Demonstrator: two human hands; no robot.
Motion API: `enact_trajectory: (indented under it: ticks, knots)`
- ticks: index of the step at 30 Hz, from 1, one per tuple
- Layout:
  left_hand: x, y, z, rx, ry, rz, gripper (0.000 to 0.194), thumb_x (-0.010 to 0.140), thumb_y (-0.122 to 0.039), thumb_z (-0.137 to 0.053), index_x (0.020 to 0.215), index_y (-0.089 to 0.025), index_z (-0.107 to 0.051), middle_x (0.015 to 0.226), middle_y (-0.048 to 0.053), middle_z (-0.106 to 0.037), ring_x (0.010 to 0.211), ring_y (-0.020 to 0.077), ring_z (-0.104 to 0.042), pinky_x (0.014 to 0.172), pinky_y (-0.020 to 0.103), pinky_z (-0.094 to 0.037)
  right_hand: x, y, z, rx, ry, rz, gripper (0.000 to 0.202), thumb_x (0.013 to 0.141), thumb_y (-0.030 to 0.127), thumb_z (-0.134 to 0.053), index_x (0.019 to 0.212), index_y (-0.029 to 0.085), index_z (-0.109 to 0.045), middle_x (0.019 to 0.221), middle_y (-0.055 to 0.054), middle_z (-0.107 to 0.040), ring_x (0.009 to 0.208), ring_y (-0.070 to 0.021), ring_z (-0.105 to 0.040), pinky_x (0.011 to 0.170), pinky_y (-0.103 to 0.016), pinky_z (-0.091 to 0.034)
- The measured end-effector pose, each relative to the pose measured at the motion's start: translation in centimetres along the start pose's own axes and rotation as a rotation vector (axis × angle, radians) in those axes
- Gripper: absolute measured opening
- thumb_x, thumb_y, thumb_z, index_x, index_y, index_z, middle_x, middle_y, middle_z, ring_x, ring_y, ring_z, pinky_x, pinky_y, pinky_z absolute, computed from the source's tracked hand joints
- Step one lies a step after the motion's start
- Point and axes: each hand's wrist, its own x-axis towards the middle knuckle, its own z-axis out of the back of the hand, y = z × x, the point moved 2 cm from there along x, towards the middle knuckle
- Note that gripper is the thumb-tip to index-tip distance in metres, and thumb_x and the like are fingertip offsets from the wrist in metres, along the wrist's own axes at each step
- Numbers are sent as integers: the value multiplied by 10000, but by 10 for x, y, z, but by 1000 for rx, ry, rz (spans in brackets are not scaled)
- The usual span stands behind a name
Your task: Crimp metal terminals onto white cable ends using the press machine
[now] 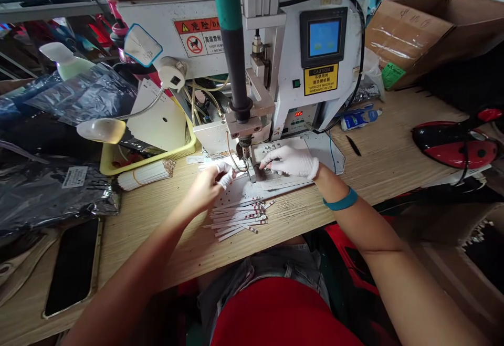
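Observation:
My left hand (pixel 223 174), with white covers on its fingertips, pinches the end of a thin white strip just left of the machine's head (pixel 244 149). To the right of the head, my right hand (pixel 290 162) wears a white glove. Its fingers are closed together over the metal plate (pixel 271 180); what they hold, if anything, is too small to make out. A loose pile of white strips (pixel 236 219) with small dark and red marks at their ends lies in front of the machine (pixel 289 88).
Left of the machine are a yellow basket (pixel 151 161), a banded bundle of white sticks (pixel 145 174), plastic bags (pixel 51 191) and a phone (pixel 73 267). A lamp head (pixel 101 130) juts in. To the right are a black pen-like piece (pixel 353 146) and a red-black iron (pixel 452 144).

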Motion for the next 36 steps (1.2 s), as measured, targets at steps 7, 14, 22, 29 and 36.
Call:
enact_trajectory:
  ticks: [7,14,22,29,36]
  knots:
    - [10,8,-6,-91,57,28,241,829,-375,-512,770,-152,-580,738,12,-595,698,152,-524,638,250,-394,-4,-3,17,-243,-67,50,257,787,131,-591,962,221,-755,959,-27,-711,810,-166,-614,722,-291,-460]
    - [11,7,-4,-89,69,41,250,825,-379,-529,794,-145,-611,757,19,-623,718,160,-548,646,248,-407,9,-11,17,-576,-447,-89,275,840,190,-543,1025,177,-747,1049,-91,-696,926,-248,-625,810,-340,-453]
    - [12,8,-4,-58,67,82,264,812,-396,-536,793,-142,-604,716,12,-590,644,142,-496,576,243,-370,10,-15,15,-498,-374,-25,165,797,236,-620,867,231,-769,935,-20,-728,857,-201,-640,735,-298,-457]
    - [14,10,-5,-192,80,75,184,793,-337,-557,788,-154,-573,688,-15,-543,610,112,-455,554,221,-347,10,-4,7,-481,-321,-24,109,778,248,-650,773,200,-747,816,-38,-707,791,-196,-627,696,-307,-454]
    - [16,8,-5,-254,70,103,207,751,-349,-611,766,-143,-600,760,19,-613,704,145,-534,634,240,-399,8,18,-15,282,-116,-160,156,805,256,-638,872,117,-658,697,-37,-648,508,-98,-566,436,-226,-455]
